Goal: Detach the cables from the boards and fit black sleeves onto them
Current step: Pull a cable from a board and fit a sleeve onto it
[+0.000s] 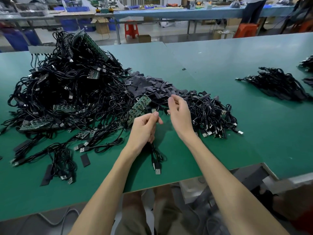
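Sprawling cable heap (67, 92); sleeve pile (152, 85) behind

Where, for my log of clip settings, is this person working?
Probably an electronics assembly workshop: a long green worktable heaped with black USB cables joined to green circuit boards, a pile of black sleeves beside them, and more benches with blue bins behind.

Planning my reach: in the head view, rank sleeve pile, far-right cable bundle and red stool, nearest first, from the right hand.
From the right hand:
1. sleeve pile, just beyond it
2. cable bundle, far to its right
3. red stool, far background
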{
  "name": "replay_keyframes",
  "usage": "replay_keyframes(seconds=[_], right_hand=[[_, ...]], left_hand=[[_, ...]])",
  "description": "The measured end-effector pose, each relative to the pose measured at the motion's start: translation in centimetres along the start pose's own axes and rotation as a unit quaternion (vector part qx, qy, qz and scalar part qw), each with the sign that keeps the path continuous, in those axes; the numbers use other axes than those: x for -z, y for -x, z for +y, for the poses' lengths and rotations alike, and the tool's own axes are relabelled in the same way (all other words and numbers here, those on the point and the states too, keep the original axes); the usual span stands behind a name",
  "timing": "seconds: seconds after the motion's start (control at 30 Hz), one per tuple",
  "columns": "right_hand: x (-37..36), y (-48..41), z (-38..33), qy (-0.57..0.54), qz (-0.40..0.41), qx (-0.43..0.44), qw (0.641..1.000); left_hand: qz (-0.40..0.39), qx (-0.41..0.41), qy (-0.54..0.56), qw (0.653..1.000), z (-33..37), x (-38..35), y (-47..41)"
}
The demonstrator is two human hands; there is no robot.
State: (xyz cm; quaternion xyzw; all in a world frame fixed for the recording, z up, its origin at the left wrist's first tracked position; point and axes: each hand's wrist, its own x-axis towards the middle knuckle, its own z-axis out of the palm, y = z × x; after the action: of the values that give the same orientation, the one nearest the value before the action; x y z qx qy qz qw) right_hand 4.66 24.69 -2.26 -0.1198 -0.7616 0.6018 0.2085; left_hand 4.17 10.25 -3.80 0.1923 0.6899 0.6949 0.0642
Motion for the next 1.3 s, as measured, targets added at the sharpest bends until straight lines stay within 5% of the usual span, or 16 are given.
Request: replay_keyframes(seconds=[0.23,0.6,1.3], right_hand=[[-0.5,-3.4,-0.2,0.180,-0.032,-0.024,0.983],[-1.7,-5.9,0.2,0.406,-0.122,-0.017,0.906],[-0.9,-5.4,2.4,0.375,-0.042,0.052,0.925]], left_hand=[[-0.006,0.016,-0.008,1.000,-0.7,0.2,-0.2],[-0.029,-0.014,-0.080,0.996,-0.1,0.3,0.1],[-0.028,0.025,-0.064,0.997,-0.5,0.2,-0.2]])
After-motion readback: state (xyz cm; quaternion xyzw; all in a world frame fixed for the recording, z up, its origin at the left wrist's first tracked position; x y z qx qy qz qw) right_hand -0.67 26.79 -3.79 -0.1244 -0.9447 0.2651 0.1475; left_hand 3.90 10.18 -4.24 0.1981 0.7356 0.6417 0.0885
